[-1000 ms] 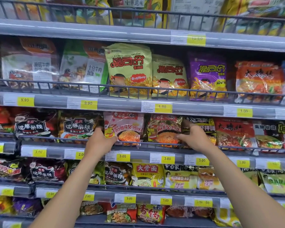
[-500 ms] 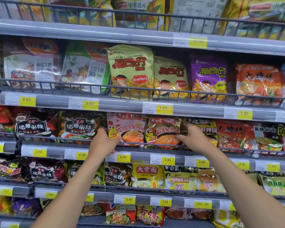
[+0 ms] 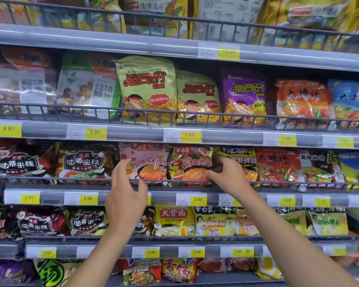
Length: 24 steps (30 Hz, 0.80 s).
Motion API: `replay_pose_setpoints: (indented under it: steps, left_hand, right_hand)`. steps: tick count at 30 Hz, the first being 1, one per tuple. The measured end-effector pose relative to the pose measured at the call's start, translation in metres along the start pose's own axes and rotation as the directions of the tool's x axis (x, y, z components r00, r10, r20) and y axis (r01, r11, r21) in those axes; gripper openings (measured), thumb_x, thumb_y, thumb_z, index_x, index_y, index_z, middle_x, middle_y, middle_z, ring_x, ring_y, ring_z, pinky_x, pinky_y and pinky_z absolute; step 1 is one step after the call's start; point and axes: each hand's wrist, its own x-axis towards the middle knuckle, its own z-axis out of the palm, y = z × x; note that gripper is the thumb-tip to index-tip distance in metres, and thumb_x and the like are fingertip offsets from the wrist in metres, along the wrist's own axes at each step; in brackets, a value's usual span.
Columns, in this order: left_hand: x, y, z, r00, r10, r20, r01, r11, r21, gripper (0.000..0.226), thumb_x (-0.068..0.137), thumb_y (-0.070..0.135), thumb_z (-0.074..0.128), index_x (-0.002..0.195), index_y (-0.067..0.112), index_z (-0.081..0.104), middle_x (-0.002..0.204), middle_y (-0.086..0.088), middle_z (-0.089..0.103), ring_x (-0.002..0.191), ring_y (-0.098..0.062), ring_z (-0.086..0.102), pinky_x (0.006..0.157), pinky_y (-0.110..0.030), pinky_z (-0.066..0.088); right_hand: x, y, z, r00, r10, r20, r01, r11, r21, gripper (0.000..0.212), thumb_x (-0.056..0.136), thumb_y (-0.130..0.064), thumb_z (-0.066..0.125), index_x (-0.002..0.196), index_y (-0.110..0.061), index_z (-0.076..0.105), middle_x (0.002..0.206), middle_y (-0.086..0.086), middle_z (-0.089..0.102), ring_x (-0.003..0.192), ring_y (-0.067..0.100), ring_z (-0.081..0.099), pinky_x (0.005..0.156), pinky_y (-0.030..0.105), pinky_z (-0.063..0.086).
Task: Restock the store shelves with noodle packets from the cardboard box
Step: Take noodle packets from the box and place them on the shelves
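Dropped lower since a second ago, our left hand (image 3: 124, 195) hangs loose at seven o'clock of the pink noodle packet (image 3: 147, 164); our right hand (image 3: 228, 177) pinches the red-gold packet (image 3: 190, 165) at its three o'clock edge, behind the wire rail (image 3: 71, 178). We should square it upright, label forward.

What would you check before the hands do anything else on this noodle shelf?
1. Pink packet stands upright behind the wire rail: ok.
2. Red-gold packet stands upright beside it, front facing out: ok.
3. Right hand has a grip: it pinches the right edge of item 2's packet: ok.
4. Left hand is free for another packet: fingers relaxed, holding nothing: ok.
5. Cardboard box within reach: not in view, cannot tell.
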Motion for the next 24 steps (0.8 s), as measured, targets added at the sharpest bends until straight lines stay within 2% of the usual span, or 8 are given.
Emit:
replay_pose_setpoints:
  steps: [4, 7, 10, 15, 17, 20, 22, 24]
  left_hand:
    - [-0.024, 0.029, 0.021, 0.989, 0.139, 0.057, -0.138, 0.990, -0.016, 0.040, 0.096, 0.025, 0.060, 0.133, 0.032, 0.047, 0.140, 0.014, 0.049, 0.045, -0.003, 0.048, 0.037, -0.031, 0.046]
    - [-0.036, 0.056, 0.042, 0.964, 0.213, 0.159, -0.217, 0.976, 0.006, 0.027, 0.098, 0.032, 0.057, 0.125, 0.036, 0.055, 0.128, 0.029, 0.052, 0.040, -0.004, 0.047, 0.040, -0.028, 0.048]
    - [-0.044, 0.084, 0.064, 0.933, 0.273, 0.233, -0.284, 0.959, 0.015, 0.024, 0.100, 0.039, 0.052, 0.123, 0.042, 0.059, 0.119, 0.027, 0.064, 0.068, 0.000, 0.063, 0.048, -0.029, 0.054]
    - [-0.043, 0.122, 0.106, 0.915, 0.255, 0.313, -0.275, 0.961, 0.022, 0.042, 0.101, 0.044, 0.050, 0.142, 0.039, 0.051, 0.140, 0.017, 0.059, 0.115, -0.006, 0.063, 0.079, -0.030, 0.060]
    - [-0.039, 0.136, 0.119, 0.928, 0.205, 0.312, -0.232, 0.971, 0.052, 0.050, 0.100, 0.043, 0.051, 0.149, 0.033, 0.045, 0.139, 0.010, 0.061, 0.111, -0.013, 0.066, 0.075, -0.032, 0.060]
    - [-0.036, 0.152, 0.135, 0.950, 0.107, 0.294, -0.143, 0.984, 0.104, 0.058, 0.100, 0.040, 0.052, 0.154, 0.023, 0.038, 0.118, 0.002, 0.071, 0.090, -0.019, 0.068, 0.059, -0.032, 0.051]
    - [-0.034, 0.160, 0.143, 0.953, 0.068, 0.296, -0.116, 0.982, 0.149, 0.063, 0.100, 0.038, 0.053, 0.156, 0.018, 0.033, 0.101, -0.003, 0.073, 0.081, -0.023, 0.068, 0.052, -0.031, 0.043]
    - [-0.032, 0.168, 0.150, 0.956, 0.042, 0.291, -0.100, 0.977, 0.189, 0.063, 0.099, 0.036, 0.054, 0.154, 0.014, 0.034, 0.100, -0.006, 0.071, 0.084, -0.027, 0.069, 0.054, -0.032, 0.043]
  right_hand:
    - [-0.009, 0.013, -0.013, 0.998, -0.018, -0.057, 0.018, 1.000, 0.002, 0.047, 0.089, -0.033, 0.073, 0.129, -0.012, 0.062, 0.104, 0.002, 0.070, 0.094, 0.019, 0.065, 0.080, 0.034, 0.054]
    - [-0.018, 0.034, -0.027, 0.996, -0.026, -0.085, 0.025, 1.000, -0.013, 0.038, 0.089, -0.032, 0.072, 0.121, -0.013, 0.065, 0.106, 0.002, 0.068, 0.099, 0.021, 0.062, 0.087, 0.038, 0.054]
    - [-0.025, 0.061, -0.044, 0.992, 0.003, -0.123, -0.007, 0.999, -0.033, 0.038, 0.090, -0.034, 0.071, 0.124, -0.017, 0.066, 0.111, -0.003, 0.067, 0.101, 0.015, 0.062, 0.092, 0.037, 0.054]
    - [-0.028, 0.117, -0.087, 0.964, 0.116, -0.240, -0.146, 0.983, -0.115, 0.041, 0.091, -0.033, 0.070, 0.126, -0.015, 0.061, 0.117, 0.001, 0.067, 0.093, 0.017, 0.062, 0.074, 0.029, 0.048]
    - [-0.025, 0.138, -0.108, 0.946, 0.193, -0.261, -0.244, 0.953, -0.179, 0.052, 0.089, -0.039, 0.070, 0.131, -0.012, 0.054, 0.121, 0.006, 0.064, 0.100, 0.026, 0.064, 0.077, 0.035, 0.054]
    - [-0.016, 0.164, -0.129, 0.921, 0.316, -0.227, -0.369, 0.896, -0.246, 0.048, 0.082, -0.053, 0.072, 0.102, -0.016, 0.049, 0.101, 0.006, 0.061, 0.085, 0.028, 0.062, 0.075, 0.044, 0.057]
    - [-0.010, 0.175, -0.134, 0.915, 0.354, -0.194, -0.396, 0.881, -0.259, 0.051, 0.079, -0.058, 0.072, 0.093, -0.017, 0.047, 0.092, 0.005, 0.061, 0.078, 0.026, 0.062, 0.072, 0.043, 0.058]
    - [-0.006, 0.182, -0.136, 0.921, 0.351, -0.171, -0.388, 0.874, -0.293, 0.052, 0.079, -0.061, 0.071, 0.091, -0.016, 0.047, 0.089, 0.004, 0.061, 0.073, 0.025, 0.061, 0.067, 0.038, 0.056]
